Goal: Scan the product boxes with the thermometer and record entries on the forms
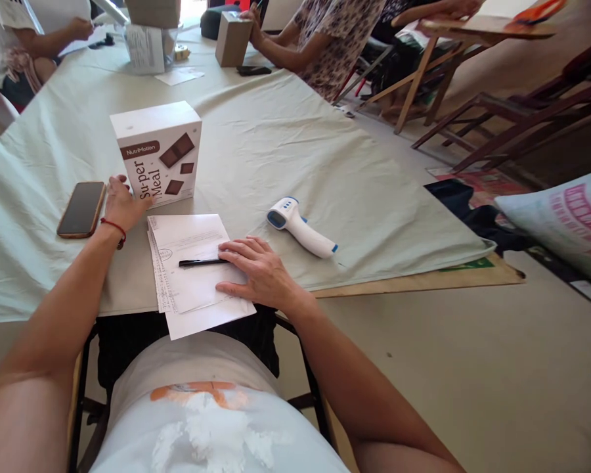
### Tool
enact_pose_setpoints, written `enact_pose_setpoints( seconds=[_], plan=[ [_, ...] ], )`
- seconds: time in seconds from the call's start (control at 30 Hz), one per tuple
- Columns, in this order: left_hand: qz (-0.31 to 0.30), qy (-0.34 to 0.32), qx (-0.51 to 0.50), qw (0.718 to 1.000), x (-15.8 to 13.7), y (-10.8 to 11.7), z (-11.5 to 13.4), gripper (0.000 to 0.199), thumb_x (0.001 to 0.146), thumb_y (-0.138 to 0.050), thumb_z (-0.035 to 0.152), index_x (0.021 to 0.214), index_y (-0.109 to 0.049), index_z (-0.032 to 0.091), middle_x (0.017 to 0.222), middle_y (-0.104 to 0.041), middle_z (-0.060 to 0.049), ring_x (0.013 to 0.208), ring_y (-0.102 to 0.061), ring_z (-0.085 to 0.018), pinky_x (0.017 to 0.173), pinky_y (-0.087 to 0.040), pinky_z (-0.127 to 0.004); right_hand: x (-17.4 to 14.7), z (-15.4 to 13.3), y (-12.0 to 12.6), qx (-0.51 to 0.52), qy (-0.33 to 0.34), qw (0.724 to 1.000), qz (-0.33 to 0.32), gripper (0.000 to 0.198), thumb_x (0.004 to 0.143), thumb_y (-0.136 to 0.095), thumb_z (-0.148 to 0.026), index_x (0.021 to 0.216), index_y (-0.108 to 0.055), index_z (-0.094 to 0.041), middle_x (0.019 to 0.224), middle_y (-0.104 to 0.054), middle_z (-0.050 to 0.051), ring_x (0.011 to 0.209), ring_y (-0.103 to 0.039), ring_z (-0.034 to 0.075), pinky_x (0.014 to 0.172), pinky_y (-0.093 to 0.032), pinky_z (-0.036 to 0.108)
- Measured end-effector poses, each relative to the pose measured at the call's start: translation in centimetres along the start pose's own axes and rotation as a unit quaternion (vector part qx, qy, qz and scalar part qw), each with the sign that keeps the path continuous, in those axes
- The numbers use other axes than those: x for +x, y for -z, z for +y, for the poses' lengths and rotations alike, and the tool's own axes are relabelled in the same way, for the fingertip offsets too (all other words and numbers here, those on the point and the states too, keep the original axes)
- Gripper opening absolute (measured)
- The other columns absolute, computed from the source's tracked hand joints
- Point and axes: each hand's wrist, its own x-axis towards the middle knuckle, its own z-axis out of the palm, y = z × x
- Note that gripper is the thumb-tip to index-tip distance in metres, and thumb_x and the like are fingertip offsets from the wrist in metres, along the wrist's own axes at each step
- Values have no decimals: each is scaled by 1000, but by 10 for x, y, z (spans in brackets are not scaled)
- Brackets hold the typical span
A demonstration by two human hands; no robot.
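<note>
NutriMotion Su-per Meal box (pixel 175 182) stands on the cloth-covered worktop (pixel 256 151). Left hand (pixel 126 205) at its lower corner; grip cannot be determined. Right hand (pixel 257 269) open, resting on stacked papers (pixel 192 289), touching black pen (pixel 199 263).

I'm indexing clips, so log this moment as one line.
left hand: at white box; right hand: on papers, at pen; phone: beside left hand; thermometer: right of papers

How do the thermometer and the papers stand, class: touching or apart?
Apart: the head view shows bare cloth between the papers and the thermometer.
</note>
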Motion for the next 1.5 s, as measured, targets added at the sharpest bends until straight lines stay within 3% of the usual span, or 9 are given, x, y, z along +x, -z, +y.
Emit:
enact_pose_setpoints(
  seconds=[0.13, 0.27, 0.47, 0.6, 0.8, 0.9, 1.03, 1.2, 1.5],
  plan=[
    [-125, 17, 239, 963, -29, 16, 17, 43, 86, -64, 56, 102, -65, 16, 120, -62, -17, 116, -62, -39, 103, -49, -53, 2, 0, 1, 6, 12, 1000, 11, 49, 97, -59, -61, 115, -69, -17, 126, -71, 13, 113, -64, 29, 105, -46, 47],
    [-191, -65, 260, 944, -38, 16, 22, 40, 82, -67, 48, 103, -63, 14, 123, -60, -18, 116, -61, -37, 103, -49, -49, 2, -1, 1, 3, 21, 1000, 23, 44, 98, -59, -58, 112, -69, -17, 124, -71, 13, 111, -64, 29, 104, -46, 48],
    [-137, -15, 116, 984, -30, 4, 14, 18, 77, -68, 33, 84, -57, 20, 83, -65, -6, 87, -64, -26, 84, -53, -39, 4, 1, 2, 9, 13, 999, 34, 23, 103, -50, -30, 107, -71, -19, 119, -73, 9, 108, -66, 25, 106, -46, 47],
    [-52, -5, 61, 997, -25, -6, 11, 15, 77, -67, 29, 82, -58, 19, 80, -65, -3, 79, -62, -21, 82, -52, -36, 15, 10, 1, 7, 17, 1000, 22, 24, 103, -50, -25, 98, -73, -20, 111, -75, 7, 99, -68, 22, 105, -46, 46],
    [-47, -11, 197, 979, -31, -2, 20, 32, 83, -71, 31, 110, -65, 15, 105, -72, -12, 101, -67, -33, 92, -52, -46, 22, 16, -6, 35, 3, 999, 13, 24, 102, -54, -30, 97, -75, -21, 109, -73, 9, 94, -64, 22, 91, -52, 42],
    [-27, -100, 246, 964, -43, -1, 26, 38, 86, -71, 29, 120, -66, 12, 127, -65, -19, 119, -61, -38, 101, -50, -50, 18, 14, -8, 28, 10, 999, 34, 24, 102, -55, -30, 96, -76, -22, 107, -73, 9, 93, -63, 22, 92, -51, 43],
    [-181, -263, 195, 927, -57, -14, 28, 55, 96, -61, 40, 143, -56, 13, 157, -45, -19, 149, -37, -37, 123, -32, -50, 15, 12, -8, 15, 18, 999, 46, 22, 102, -56, -29, 95, -76, -23, 106, -73, 8, 93, -62, 22, 98, -48, 45],
    [-303, -255, 242, 886, -62, -26, 25, 68, 102, -47, 56, 160, -40, 22, 172, -13, -14, 159, -4, -39, 128, -11, -54, 17, 11, -6, 14, 40, 998, 49, 21, 102, -56, -29, 96, -75, -23, 96, -72, 6, 88, -60, 21, 101, -46, 45],
    [-299, -260, 237, 887, -57, -25, 24, 70, 99, -54, 58, 159, -42, 25, 171, -19, -14, 159, -11, -38, 127, -14, -55, 15, 10, -7, 61, 11, 998, 27, 21, 102, -56, -31, 99, -74, -21, 101, -72, 9, 92, -63, 22, 89, -52, 42]
  ],
)
